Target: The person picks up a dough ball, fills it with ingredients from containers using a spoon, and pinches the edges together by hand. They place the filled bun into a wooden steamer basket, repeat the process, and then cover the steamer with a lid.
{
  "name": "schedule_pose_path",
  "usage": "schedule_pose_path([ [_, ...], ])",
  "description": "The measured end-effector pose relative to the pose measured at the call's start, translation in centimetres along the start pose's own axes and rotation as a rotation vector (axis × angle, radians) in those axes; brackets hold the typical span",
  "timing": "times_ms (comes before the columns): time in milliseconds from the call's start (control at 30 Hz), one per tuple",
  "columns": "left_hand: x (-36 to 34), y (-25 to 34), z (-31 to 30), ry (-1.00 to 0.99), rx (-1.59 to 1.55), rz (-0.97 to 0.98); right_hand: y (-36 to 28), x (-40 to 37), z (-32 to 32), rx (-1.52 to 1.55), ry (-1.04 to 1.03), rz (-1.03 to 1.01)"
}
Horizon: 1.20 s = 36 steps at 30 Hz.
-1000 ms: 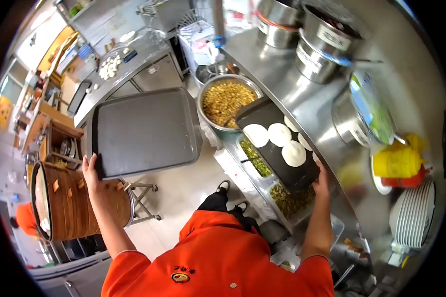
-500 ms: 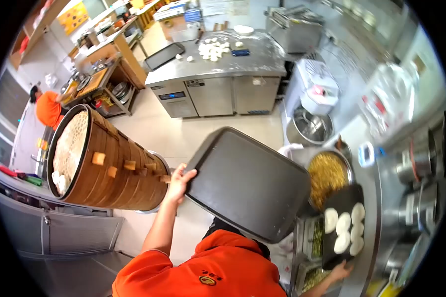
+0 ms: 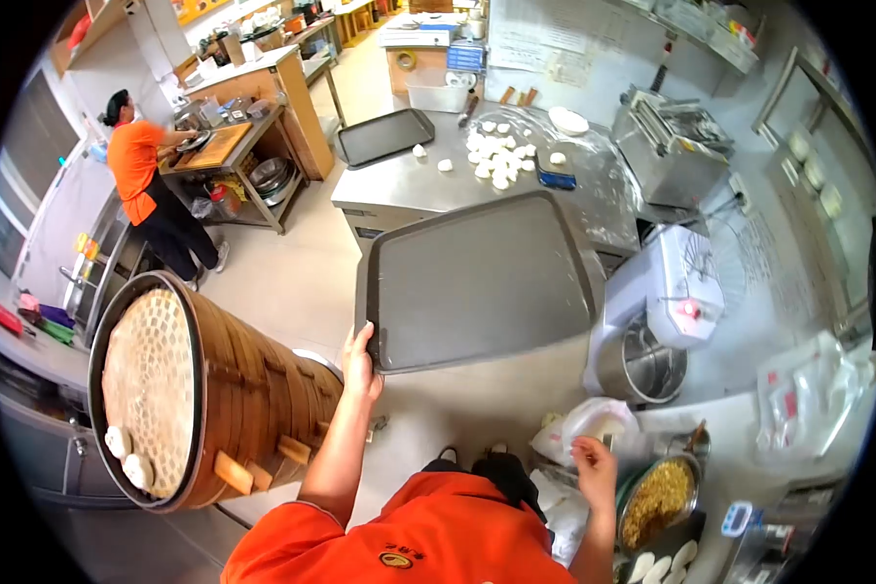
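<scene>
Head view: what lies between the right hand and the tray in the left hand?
A white plastic bag lies just beyond the right hand; then only pale floor up to the tray in the left hand, seen in the head view.

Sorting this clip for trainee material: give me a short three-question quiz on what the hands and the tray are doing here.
1. True or false: the dark tray in the left hand carries buns.
2. How many white buns sit on top of the bamboo steamer stack?
3. The right hand is: A gripping the tray; B empty, near the filling bowl; C holding a plate.
Key: 1 false, the tray is bare; 2 two; 3 B.
</scene>
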State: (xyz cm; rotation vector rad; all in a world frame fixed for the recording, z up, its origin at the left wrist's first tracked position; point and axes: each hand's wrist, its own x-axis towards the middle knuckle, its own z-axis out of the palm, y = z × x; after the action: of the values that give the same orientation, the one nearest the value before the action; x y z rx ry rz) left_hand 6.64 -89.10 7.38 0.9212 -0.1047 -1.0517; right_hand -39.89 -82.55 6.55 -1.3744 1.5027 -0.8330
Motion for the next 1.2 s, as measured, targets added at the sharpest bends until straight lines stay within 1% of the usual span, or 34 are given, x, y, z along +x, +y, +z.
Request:
schedule_pose_path([
  [67, 5.0, 0.0, -0.6, 0.041, -0.010, 0.070, 1.2, 5.1, 2.7, -0.004, -0.164, 0.027],
  [100, 7.3, 0.2, -0.8, 0.119, -0.004, 0.158, 2.0, 7.5, 3.7, -0.045, -0.216, 0.086],
  [133, 9.6, 0.7, -0.5, 0.198, 0.004, 0.247, 2.3, 10.0, 4.6, -0.078, -0.272, 0.079],
  [200, 14.3, 2.1, 0.2, 0.300, 0.026, 0.385, 2.9, 15.1, 6.2, -0.090, -0.336, 0.074],
  [267, 19.2, 4.1, 1.2, 0.382, 0.070, 0.463, 5.0, 20.8, 7.7, -0.058, -0.375, 0.067],
  [300, 22.0, 4.9, 1.4, 0.395, 0.085, 0.510, 4.6, 23.7, 8.5, -0.160, -0.399, 0.097],
  [333, 24.6, 5.7, 1.3, 0.409, 0.094, 0.517, 4.2, 25.7, 8.7, -0.269, -0.428, 0.141],
  [367, 27.4, 6.8, 1.2, 0.436, 0.096, 0.529, 5.7, 28.0, 9.5, -0.281, -0.397, 0.108],
  [400, 30.1, 8.0, 1.7, 0.455, 0.093, 0.540, 5.9, 30.1, 9.9, -0.282, -0.409, 0.111],
  [467, 35.1, 10.3, 3.6, 0.490, 0.066, 0.517, 6.2, 34.4, 10.4, -0.244, -0.454, 0.168],
  [500, 37.7, 11.2, 4.5, 0.512, 0.034, 0.490, 6.8, 36.2, 10.6, -0.255, -0.436, 0.135],
  [533, 40.7, 11.9, 5.1, 0.519, 0.032, 0.478, 8.3, 37.8, 10.7, -0.265, -0.437, 0.145],
  [600, 47.2, 12.9, 5.6, 0.589, 0.033, 0.459, 10.5, 40.4, 11.0, -0.281, -0.331, 0.175],
  [633, 50.6, 13.0, 5.6, 0.587, 0.032, 0.443, 10.2, 41.2, 11.0, -0.364, -0.297, 0.174],
  [667, 54.4, 13.0, 5.8, 0.581, 0.044, 0.459, 10.7, 42.0, 11.1, -0.367, -0.282, 0.183],
  [733, 62.3, 13.3, 5.6, 0.550, 0.072, 0.452, 12.1, 42.1, 11.5, -0.114, -0.163, 0.464],
  [800, 70.4, 13.5, 4.7, 0.537, 0.171, 0.410, 9.8, 41.6, 12.3, -0.123, -0.070, 0.616],
  [833, 73.5, 13.8, 4.4, 0.446, 0.165, 0.357, 9.4, 40.9, 12.7, 0.026, 0.016, 0.754],
  [867, 75.4, 13.9, 5.4, 0.470, 0.207, 0.296, 9.3, 39.6, 13.1, 0.172, 0.101, 0.889],
  [933, 83.2, 13.0, 2.0, 0.534, 0.631, 0.262, 9.1, 37.3, 14.6, 0.267, 0.194, 1.064],
  [967, 83.9, 13.0, 3.6, 0.534, 0.721, 0.180, 7.5, 36.9, 15.7, 0.234, 0.195, 1.221],
  [1000, 84.0, 13.1, 5.1, 0.535, 0.815, 0.096, 5.9, 36.0, 16.5, 0.216, 0.161, 1.204],
  [1033, 85.5, 13.0, 5.2, 0.546, 0.888, -0.013, 5.1, 35.6, 17.5, 0.253, 0.166, 1.220],
  [1067, 86.4, 12.2, 5.1, 0.531, 0.906, -0.032, 4.3, 34.8, 18.4, 0.293, 0.172, 1.239],
  [1133, 86.9, 11.2, 6.1, 0.460, 1.036, -0.095, 2.9, 34.2, 19.7, 0.267, 0.164, 1.279],
  [1167, 89.9, 10.3, 2.7, 0.307, 0.937, -0.117, 2.7, 34.1, 20.4, 0.335, 0.198, 1.268],
  [1200, 90.6, 10.5, 1.5, 0.283, 0.953, -0.125, 3.4, 33.5, 21.0, 0.376, 0.224, 1.274],
])
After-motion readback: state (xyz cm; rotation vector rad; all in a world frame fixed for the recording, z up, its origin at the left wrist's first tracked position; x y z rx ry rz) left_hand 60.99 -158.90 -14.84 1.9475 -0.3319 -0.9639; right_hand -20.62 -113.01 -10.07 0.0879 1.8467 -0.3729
